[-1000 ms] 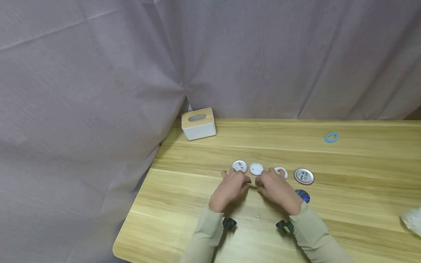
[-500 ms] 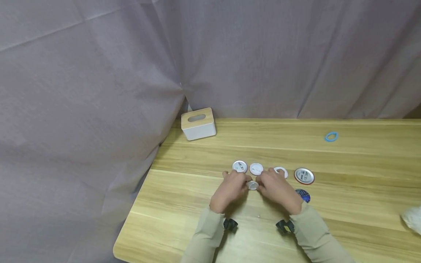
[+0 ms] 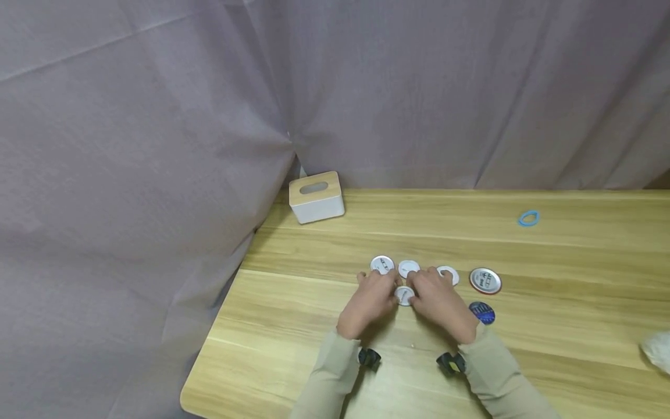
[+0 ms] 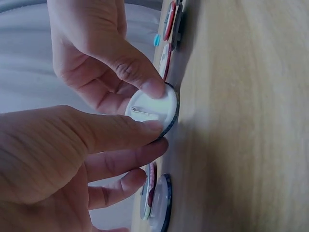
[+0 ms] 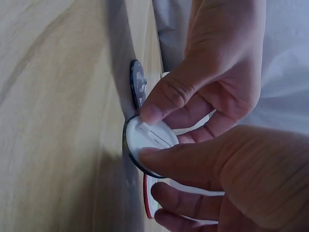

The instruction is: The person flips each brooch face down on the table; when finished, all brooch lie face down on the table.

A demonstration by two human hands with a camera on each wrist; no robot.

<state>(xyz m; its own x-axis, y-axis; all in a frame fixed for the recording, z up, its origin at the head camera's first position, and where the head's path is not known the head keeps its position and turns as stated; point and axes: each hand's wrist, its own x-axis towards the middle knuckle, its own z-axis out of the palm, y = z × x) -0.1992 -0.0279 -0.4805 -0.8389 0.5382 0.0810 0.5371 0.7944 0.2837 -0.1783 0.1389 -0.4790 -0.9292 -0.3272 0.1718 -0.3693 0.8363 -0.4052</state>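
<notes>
A round pin-back button badge [image 3: 404,295] is held between both hands just above the table, its white back and metal pin facing up toward the head camera. My left hand [image 3: 371,298] pinches its left edge, thumb on the white back [image 4: 161,104] and fingers beneath. Opposite, my right hand [image 3: 438,295] pinches the right edge in the same way, as the right wrist view shows with the badge's dark rim [image 5: 126,140]. Just beyond the hands lie more badges, backs up: one at left [image 3: 382,265], a white one [image 3: 408,268] and another [image 3: 449,274] partly behind the right hand.
To the right lie a larger silver-backed badge [image 3: 485,281] and a blue badge [image 3: 482,312]. A tissue box [image 3: 317,198] stands at the back left, a blue ring [image 3: 528,219] at the back right. Something white [image 3: 656,351] sits by the right edge. Grey cloth [image 3: 392,99] hangs behind the table.
The held badge has turned from nearly edge-on to showing its white back and pin to the head camera. Both hands have stayed almost in place.
</notes>
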